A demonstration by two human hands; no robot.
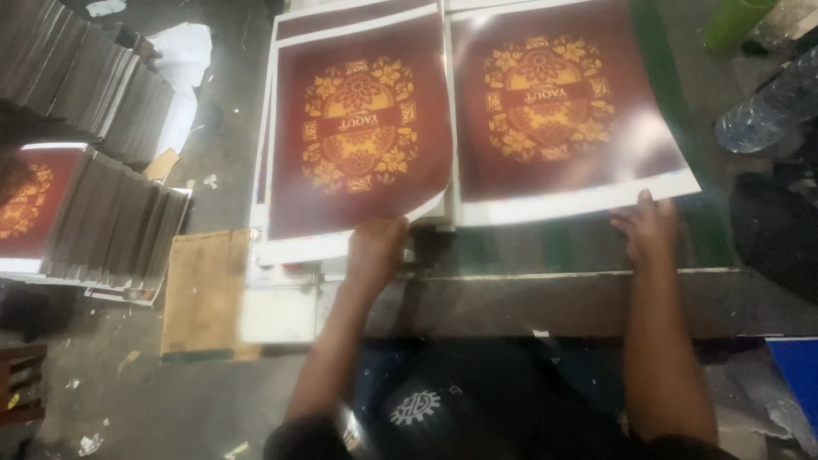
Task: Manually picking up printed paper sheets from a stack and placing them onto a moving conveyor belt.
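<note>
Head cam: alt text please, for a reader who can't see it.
Seen from above, a person's left hand lifts the corner of a maroon printed sheet with a gold floral emblem, while the right hand rests on a matching sheet alongside. Stacked sheets sit further left.

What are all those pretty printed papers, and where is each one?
Left printed sheet: dark red rectangle, gold flower emblem, white border; its corner is lifted by the left hand.
Right printed sheet: same design, lying flat; right hand on its lower edge.
Stacked sheets: far left, same red and gold.
</note>
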